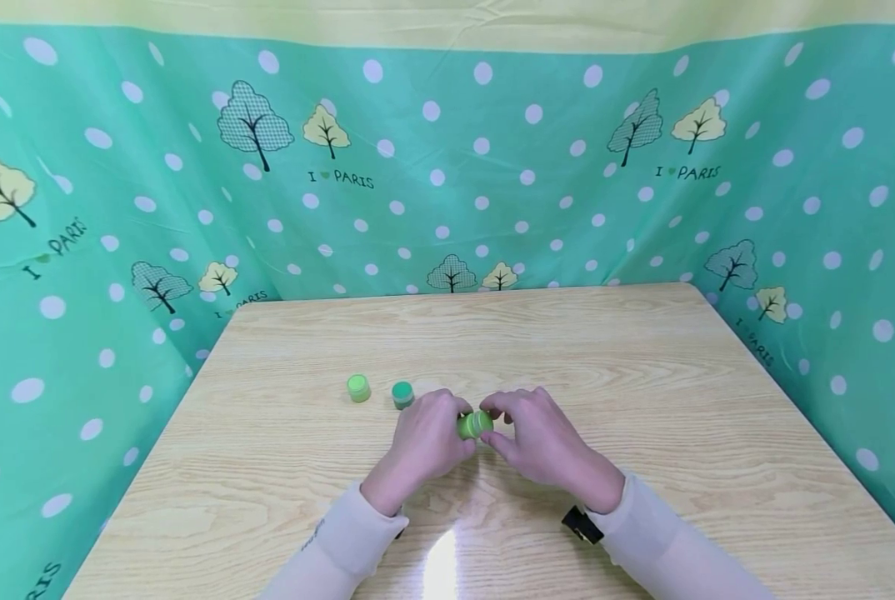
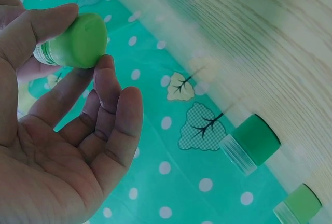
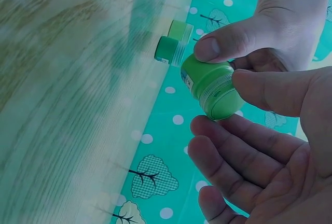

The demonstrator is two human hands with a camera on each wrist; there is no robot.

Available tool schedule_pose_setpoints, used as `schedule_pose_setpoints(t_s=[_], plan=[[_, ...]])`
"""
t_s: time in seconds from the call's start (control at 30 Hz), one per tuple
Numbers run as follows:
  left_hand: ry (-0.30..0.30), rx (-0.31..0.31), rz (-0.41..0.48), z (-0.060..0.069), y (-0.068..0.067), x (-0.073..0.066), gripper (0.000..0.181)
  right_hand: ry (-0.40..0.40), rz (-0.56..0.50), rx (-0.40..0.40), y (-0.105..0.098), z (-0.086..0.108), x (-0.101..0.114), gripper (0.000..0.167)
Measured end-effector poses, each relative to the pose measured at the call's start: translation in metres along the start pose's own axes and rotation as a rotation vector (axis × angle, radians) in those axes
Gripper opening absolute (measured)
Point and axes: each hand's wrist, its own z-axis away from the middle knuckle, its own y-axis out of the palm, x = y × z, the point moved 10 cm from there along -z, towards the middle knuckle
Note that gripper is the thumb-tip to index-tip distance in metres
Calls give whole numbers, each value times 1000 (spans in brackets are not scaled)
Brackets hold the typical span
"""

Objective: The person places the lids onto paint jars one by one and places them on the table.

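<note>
Over the near middle of the table, both hands meet at a small light-green jar with a clear ridged band, tilted on its side. My left hand grips its rounded, labelled end between thumb and fingers; the other fingers stay loosely bent in the left wrist view. From the other side, my right hand pinches the jar's ridged end between thumb and fingertips. Beyond the left hand stand a dark green jar and, further left, another light-green jar, both upright.
The work takes place on a wood-grain table. A turquoise curtain with white dots and printed trees hangs along its back and sides. A bright light reflection lies on the table near the front.
</note>
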Motion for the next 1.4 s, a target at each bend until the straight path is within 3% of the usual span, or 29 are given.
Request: schedule_pose_setpoints(t_s=[1.4], plan=[[7,27,26,-1,2,-1,17,-17,-37,4,3,0,1,26]])
